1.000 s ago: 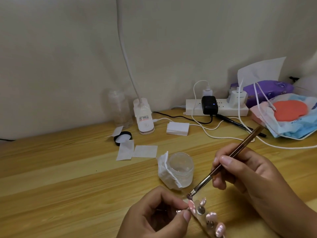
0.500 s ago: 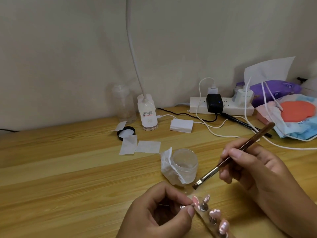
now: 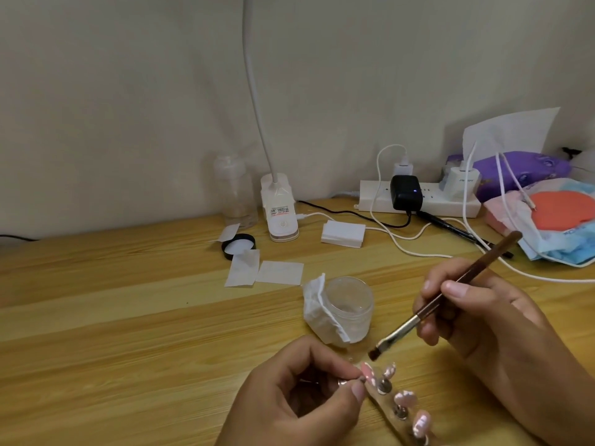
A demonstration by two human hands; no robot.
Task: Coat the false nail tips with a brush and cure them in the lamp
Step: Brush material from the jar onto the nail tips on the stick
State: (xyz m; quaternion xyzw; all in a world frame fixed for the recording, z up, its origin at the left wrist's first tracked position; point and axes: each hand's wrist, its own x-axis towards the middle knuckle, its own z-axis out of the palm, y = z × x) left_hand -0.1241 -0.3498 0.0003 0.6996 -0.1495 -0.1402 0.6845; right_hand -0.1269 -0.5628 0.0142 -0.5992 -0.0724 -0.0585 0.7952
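Observation:
My right hand pinches a brown-handled brush like a pen, its flat dark bristles hovering just above the nail tips. My left hand pinches one pink nail tip on its small stand between thumb and forefinger. Three more pink-and-white nail tips stand on metal pegs along a holder strip at the bottom edge. A clear open jar with a folded white wipe against it sits just behind the hands. A white clip lamp with a long gooseneck stands at the back.
On the wooden desk lie white wipes, a black lid, a clear bottle, a white pad stack, a power strip with chargers and trailing white cables, and packets and a face mask at the far right.
The brush tip has lifted off the nail tip that my left hand holds and moved up and right. The camera view has shifted slightly.

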